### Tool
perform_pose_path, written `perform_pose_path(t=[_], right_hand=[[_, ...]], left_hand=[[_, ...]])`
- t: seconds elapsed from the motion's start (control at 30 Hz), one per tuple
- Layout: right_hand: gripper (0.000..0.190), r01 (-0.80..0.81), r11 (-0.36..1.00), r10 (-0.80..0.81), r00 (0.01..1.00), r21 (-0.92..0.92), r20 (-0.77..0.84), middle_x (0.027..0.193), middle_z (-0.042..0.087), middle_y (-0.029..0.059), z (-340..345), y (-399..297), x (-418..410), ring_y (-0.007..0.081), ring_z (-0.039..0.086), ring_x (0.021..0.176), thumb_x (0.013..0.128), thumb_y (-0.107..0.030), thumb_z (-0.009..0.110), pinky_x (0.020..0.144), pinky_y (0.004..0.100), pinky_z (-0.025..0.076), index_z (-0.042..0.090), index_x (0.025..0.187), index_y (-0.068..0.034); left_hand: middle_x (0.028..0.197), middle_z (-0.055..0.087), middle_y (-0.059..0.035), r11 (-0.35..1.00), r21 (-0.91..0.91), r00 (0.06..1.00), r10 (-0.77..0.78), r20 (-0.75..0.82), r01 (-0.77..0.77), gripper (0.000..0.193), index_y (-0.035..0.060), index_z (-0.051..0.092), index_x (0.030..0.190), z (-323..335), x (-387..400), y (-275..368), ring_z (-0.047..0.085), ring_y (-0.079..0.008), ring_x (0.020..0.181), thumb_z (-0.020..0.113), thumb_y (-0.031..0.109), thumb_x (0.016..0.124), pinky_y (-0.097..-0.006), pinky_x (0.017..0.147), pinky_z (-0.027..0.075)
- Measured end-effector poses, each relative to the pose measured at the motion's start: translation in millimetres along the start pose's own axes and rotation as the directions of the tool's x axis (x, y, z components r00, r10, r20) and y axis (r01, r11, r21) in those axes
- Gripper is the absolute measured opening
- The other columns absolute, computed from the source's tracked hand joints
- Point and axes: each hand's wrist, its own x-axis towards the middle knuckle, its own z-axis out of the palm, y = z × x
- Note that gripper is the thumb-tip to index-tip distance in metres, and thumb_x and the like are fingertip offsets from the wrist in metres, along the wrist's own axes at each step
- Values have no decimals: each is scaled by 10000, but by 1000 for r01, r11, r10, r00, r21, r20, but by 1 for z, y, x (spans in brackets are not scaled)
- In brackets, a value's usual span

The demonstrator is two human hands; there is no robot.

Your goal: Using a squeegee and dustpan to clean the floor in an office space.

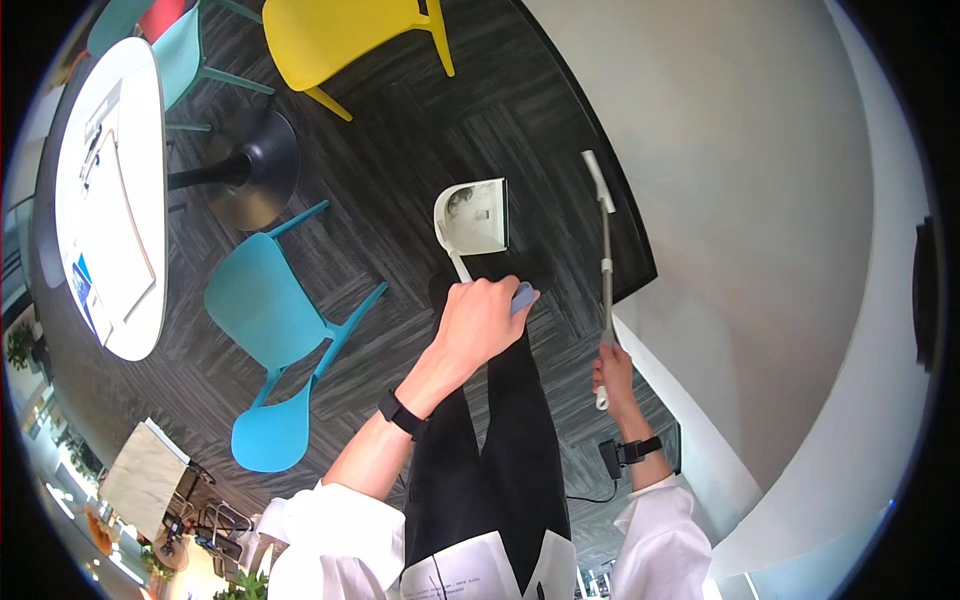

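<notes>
In front of my legs, my left hand (480, 319) grips the long handle of a white lobby dustpan (471, 217). The grey-blue handle end (523, 298) sticks out by my thumb. Grey dust lies inside the pan, whose dark-edged mouth faces right, low over or on the carpet; I cannot tell which. Over at the right, my right hand (616, 375) is closed around a long-handled tool (607, 262) with a grey pole. Its narrow white head (598, 181), perhaps a squeegee or brush, is close to the black baseboard (626, 214); contact is unclear.
A pale wall (720, 187) curves along the right. Turquoise chair (266, 300) and yellow chair (345, 37) stand to the left and ahead. A white round table (154, 217) bears papers, its black pedestal base (259, 172) on the dark carpet (375, 180). A cable (596, 498) trails near my right wrist.
</notes>
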Motion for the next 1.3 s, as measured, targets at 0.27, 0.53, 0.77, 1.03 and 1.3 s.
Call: perform_pose_path(t=[0.27, 0.53, 0.77, 1.03, 1.3], right_hand=[[253, -115, 990, 104, 984, 77, 142, 670, 493, -37, -27, 11, -81, 42, 410, 460, 999, -236, 560, 363, 236, 325, 590, 1184, -67], [205, 22, 991, -15, 998, -129, 56, 678, 464, -44, 36, 61, -47, 37, 410, 481, 1013, -239, 540, 374, 222, 325, 535, 1132, -71], [326, -361, 830, 119, 859, 425, 497, 691, 475, -37, -80, 48, -103, 5, 402, 486, 1018, -205, 530, 365, 186, 302, 542, 1286, -20], [174, -132, 971, 74, 958, 197, 278, 680, 481, -32, -87, 65, -102, 24, 432, 495, 1013, -211, 536, 361, 203, 325, 563, 1083, -55], [138, -24, 999, 26, 993, -23, 114, 696, 496, -22, -25, 118, -62, 48, 478, 517, 1015, -230, 515, 377, 247, 426, 515, 1008, -91]], left_hand=[[616, 630, -195, 995, 77, 998, -61, 0, 61, 353, 3, 663, 738, 2, 5, 4, 649, -403, 637, 677, 318, 897, -452, 586, 529], [732, 680, -207, 995, 66, 996, -68, -52, 71, 310, 23, 747, 854, 12, 26, 21, 673, -400, 730, 685, 327, 867, -451, 674, 552], [804, 711, -196, 980, 143, 990, -131, -46, 136, 356, 38, 764, 906, 9, 15, 16, 694, -389, 790, 673, 381, 869, -442, 738, 559], [797, 715, -185, 978, 176, 994, -107, -16, 108, 375, 32, 761, 960, 5, -18, -2, 702, -372, 783, 650, 385, 898, -422, 744, 556], [723, 666, -210, 984, 138, 994, -107, -16, 108, 339, 39, 749, 921, 30, -62, 11, 669, -407, 725, 654, 364, 903, -452, 663, 525]])
